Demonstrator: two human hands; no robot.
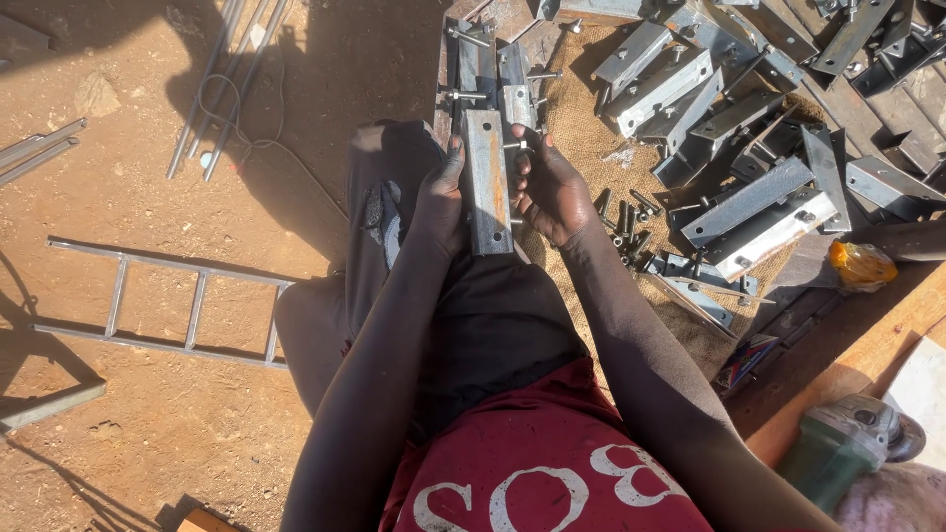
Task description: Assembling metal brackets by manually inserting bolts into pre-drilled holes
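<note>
Seated person, viewed from above; both forearms run forward over the lap; dark trousers, red shirt at the bottom edge.

Left hand point(440, 202) closes around the left edge of a steel channel piece point(487, 182), thumb side against the metal, fingers wrapped behind it; the piece stands lengthwise away from the body, above the knees, its face rust-flecked.

Right hand point(548, 189) sits against the right edge of the same piece; fingertips pinch a small bolt point(514, 145) that sticks out sideways near the upper part of the channel; grip is tight, fingers curled, not spread.

Just beyond the held piece, 2 or 3 similar channels point(496, 69) lie on the ground with bolts through them; to the right, on burlap sacking point(591, 128), a large heap of grey steel brackets point(709, 89); a scatter of loose bolts point(626, 222) lies just beside the right wrist.

Far right: green angle grinder point(847, 438) on a wooden board point(838, 355); a crumpled yellow wrapper point(859, 264) nearby.

Left side: bare red earth; a welded ladder-like frame point(163, 305) lies flat; thin steel rods point(227, 79) with a looped cable point(222, 108) lie well apart from the hands.
</note>
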